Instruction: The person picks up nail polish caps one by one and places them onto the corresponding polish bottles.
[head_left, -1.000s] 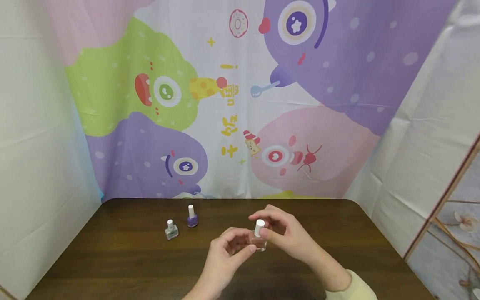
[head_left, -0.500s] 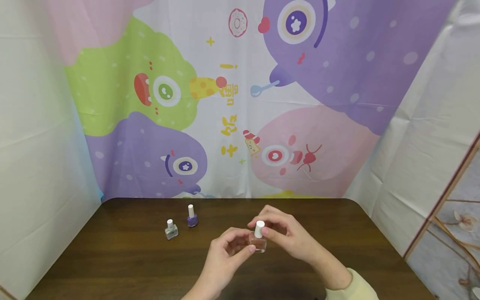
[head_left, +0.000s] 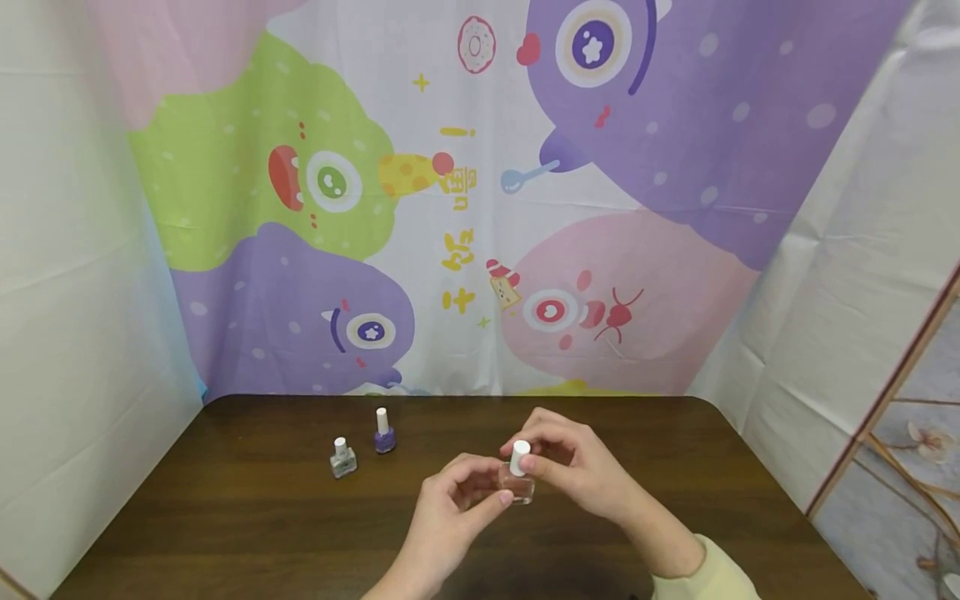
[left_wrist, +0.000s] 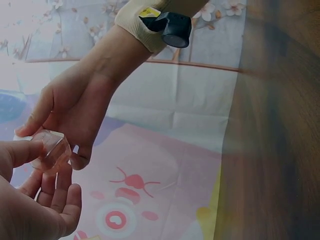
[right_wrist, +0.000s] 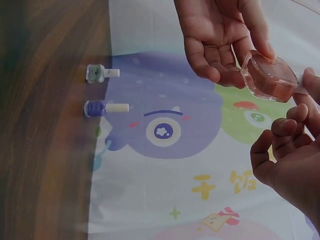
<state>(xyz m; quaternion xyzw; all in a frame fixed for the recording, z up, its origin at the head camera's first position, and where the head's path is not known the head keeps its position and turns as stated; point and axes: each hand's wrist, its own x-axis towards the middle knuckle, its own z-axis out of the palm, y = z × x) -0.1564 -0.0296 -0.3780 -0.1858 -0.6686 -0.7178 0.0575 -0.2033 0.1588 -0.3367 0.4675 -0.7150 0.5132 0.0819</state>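
A clear, squarish nail polish bottle (head_left: 516, 485) with pinkish-brown polish and a white cap (head_left: 520, 457) is held above the table. My left hand (head_left: 459, 510) pinches the glass body between thumb and fingers. With thumb and fingers, my right hand (head_left: 576, 467) grips the white cap, which sits on the bottle. In the right wrist view the bottle (right_wrist: 270, 77) lies between both hands, the left thumb on its flat side. The left wrist view shows the glass base (left_wrist: 52, 150) nearest the camera.
On the wooden table (head_left: 262, 533), a grey nail polish bottle (head_left: 342, 460) and a purple nail polish bottle (head_left: 384, 437) stand upright to the left. A cartoon-printed curtain (head_left: 480, 350) hangs behind the table, and white fabric (head_left: 795, 333) hangs at the right side.
Both hands stay nearly in place on the bottle and its cap. The right fingers shift slightly around the cap, and the bottle tilts very little.
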